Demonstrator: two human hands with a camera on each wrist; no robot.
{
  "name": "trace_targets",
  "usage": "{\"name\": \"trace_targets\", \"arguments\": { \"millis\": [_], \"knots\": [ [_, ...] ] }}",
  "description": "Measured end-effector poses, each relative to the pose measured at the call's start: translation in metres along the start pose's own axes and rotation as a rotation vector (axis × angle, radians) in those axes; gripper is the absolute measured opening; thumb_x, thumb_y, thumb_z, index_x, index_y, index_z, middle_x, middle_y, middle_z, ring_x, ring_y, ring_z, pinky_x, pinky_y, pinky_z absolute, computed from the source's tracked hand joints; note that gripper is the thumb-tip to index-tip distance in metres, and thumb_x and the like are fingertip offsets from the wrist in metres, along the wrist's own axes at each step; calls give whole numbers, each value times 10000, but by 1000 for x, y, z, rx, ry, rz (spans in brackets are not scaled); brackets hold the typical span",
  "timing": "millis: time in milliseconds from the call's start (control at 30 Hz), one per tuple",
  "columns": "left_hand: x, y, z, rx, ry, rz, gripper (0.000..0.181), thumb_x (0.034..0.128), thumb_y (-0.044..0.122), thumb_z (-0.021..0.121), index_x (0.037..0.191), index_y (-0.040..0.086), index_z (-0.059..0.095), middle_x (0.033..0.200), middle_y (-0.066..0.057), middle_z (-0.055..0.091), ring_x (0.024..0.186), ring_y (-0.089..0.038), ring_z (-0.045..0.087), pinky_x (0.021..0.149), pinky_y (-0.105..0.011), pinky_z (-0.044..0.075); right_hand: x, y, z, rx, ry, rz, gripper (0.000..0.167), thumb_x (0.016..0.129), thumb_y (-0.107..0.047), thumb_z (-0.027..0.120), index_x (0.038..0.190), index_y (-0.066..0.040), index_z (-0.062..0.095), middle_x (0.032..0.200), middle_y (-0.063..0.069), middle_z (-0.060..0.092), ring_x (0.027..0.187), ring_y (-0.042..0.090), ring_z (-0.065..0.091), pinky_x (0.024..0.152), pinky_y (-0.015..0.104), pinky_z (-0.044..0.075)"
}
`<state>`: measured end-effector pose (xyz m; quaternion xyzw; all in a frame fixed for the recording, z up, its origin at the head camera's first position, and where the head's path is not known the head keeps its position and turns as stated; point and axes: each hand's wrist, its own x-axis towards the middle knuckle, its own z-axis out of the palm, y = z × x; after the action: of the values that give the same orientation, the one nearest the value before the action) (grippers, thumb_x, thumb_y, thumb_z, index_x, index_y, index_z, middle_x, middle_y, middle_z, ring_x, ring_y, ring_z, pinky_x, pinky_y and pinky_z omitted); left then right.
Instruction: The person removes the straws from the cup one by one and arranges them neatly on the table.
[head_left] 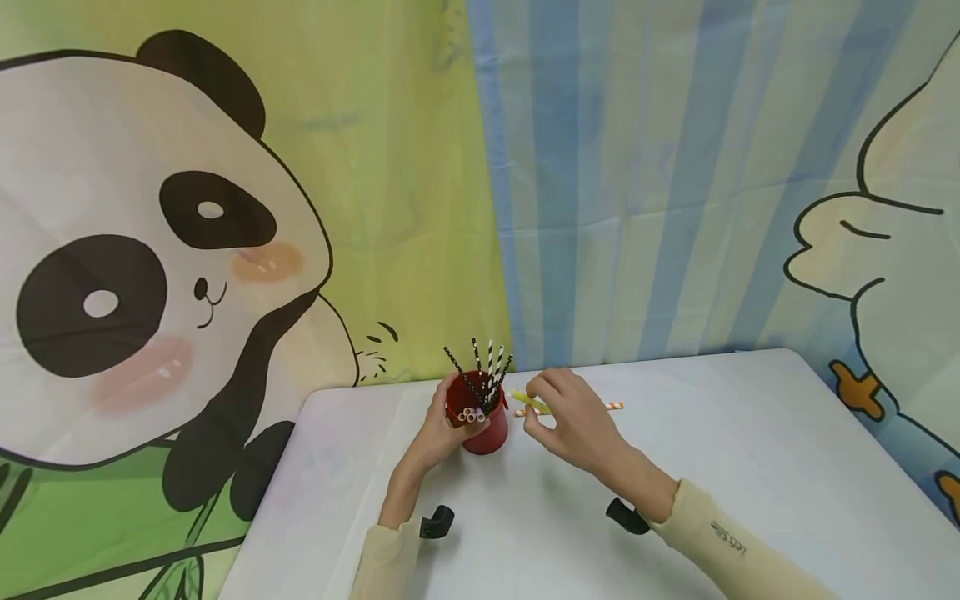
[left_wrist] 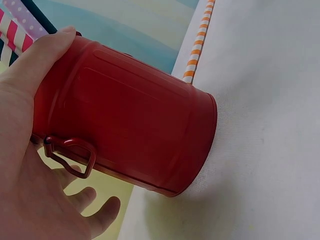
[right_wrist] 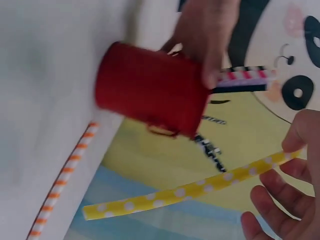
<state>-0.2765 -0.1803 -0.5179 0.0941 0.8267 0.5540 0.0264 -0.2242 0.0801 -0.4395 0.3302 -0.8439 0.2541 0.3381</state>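
Observation:
My left hand (head_left: 433,435) grips a small red metal bucket (left_wrist: 130,120) near its rim, with the thumb across the front. Several patterned paper straws (head_left: 487,379) lean out of the bucket, black-and-white ones toward the back. A pink-striped straw (right_wrist: 242,75) and a lilac dotted one sit near the thumb. Just right of the bucket, my right hand (head_left: 573,417) pinches one end of a yellow straw with white dots (right_wrist: 190,191) between thumb and fingers. Its free end points toward the bucket. Behind that hand lies an orange-and-white striped straw (head_left: 616,406), partly hidden in the head view.
A white-covered table (head_left: 712,467) spreads beneath both hands. Behind it hangs a printed curtain (head_left: 615,183) with a panda on the left and blue stripes on the right. Two black curved pieces (head_left: 437,522) show beside the wrists.

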Motion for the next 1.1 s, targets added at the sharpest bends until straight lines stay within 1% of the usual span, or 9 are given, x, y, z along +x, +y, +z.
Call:
{"name": "trace_targets", "arguments": {
  "millis": [133, 267, 367, 467, 600, 767, 833, 1067, 1100],
  "knots": [
    [-2, 7, 1, -7, -4, -13, 983, 809, 203, 842, 1576, 235, 227, 1538, -95, 406, 1447, -329, 354, 1128, -624, 374, -2, 15, 8, -115, -131, -33, 142, 801, -117, 651, 910, -140, 565, 853, -27, 546, 760, 151, 472, 644, 281, 394],
    [-10, 25, -3, -12, -34, -15, 979, 822, 204, 829, 1583, 150, 216, 1537, -137, 404, 1443, -357, 355, 1124, -620, 384, -6, 23, 14, -208, -263, -33, 151, 823, -141, 644, 943, -161, 554, 848, -28, 512, 732, 151, 409, 631, 274, 341],
    [-15, 36, -6, 1, -47, -2, 970, 828, 219, 822, 1576, 101, 216, 1517, -156, 419, 1418, -376, 378, 1098, -620, 414, -8, 26, 19, -253, -322, -36, 168, 843, -159, 639, 991, -175, 561, 867, -21, 523, 745, 156, 415, 645, 279, 349],
    [-11, 26, -3, 0, -35, -2, 976, 826, 220, 825, 1582, 147, 211, 1526, -142, 411, 1429, -370, 365, 1102, -627, 406, -10, 28, 24, -281, -332, -53, 188, 844, -156, 653, 1016, -167, 577, 868, -8, 538, 739, 166, 424, 638, 281, 341],
    [-3, 5, 1, -6, -12, -11, 980, 823, 235, 832, 1579, 248, 209, 1542, -86, 402, 1451, -329, 347, 1121, -624, 387, -11, 32, 30, -310, -357, -49, 195, 835, -143, 666, 1015, -165, 592, 842, 2, 534, 726, 174, 406, 631, 282, 304],
    [0, -1, 2, -1, -6, -8, 966, 814, 285, 843, 1557, 310, 226, 1522, -39, 422, 1443, -293, 368, 1120, -599, 403, -12, 37, 37, -338, -448, -5, 194, 857, -135, 651, 1048, -166, 629, 866, 23, 569, 760, 195, 446, 657, 309, 352],
    [0, -1, 2, -9, -4, -5, 964, 812, 282, 845, 1555, 311, 232, 1520, -41, 426, 1441, -294, 373, 1122, -600, 399, -14, 41, 41, -356, -474, -4, 197, 868, -134, 635, 1063, -163, 640, 881, 33, 586, 772, 206, 472, 662, 324, 379],
    [-15, 37, -5, -30, -48, -21, 988, 824, 221, 833, 1586, 153, 207, 1537, -139, 405, 1454, -357, 351, 1138, -615, 370, -26, 54, 59, -399, -444, -33, 185, 850, -126, 647, 1033, -151, 647, 858, 45, 604, 745, 224, 504, 636, 344, 408],
    [-16, 37, -5, -30, -50, -17, 990, 827, 227, 831, 1587, 146, 203, 1538, -140, 404, 1454, -358, 350, 1136, -617, 371, -27, 55, 60, -397, -440, -30, 186, 845, -124, 655, 1030, -147, 646, 854, 48, 605, 742, 229, 509, 633, 350, 413]
  ]
}}
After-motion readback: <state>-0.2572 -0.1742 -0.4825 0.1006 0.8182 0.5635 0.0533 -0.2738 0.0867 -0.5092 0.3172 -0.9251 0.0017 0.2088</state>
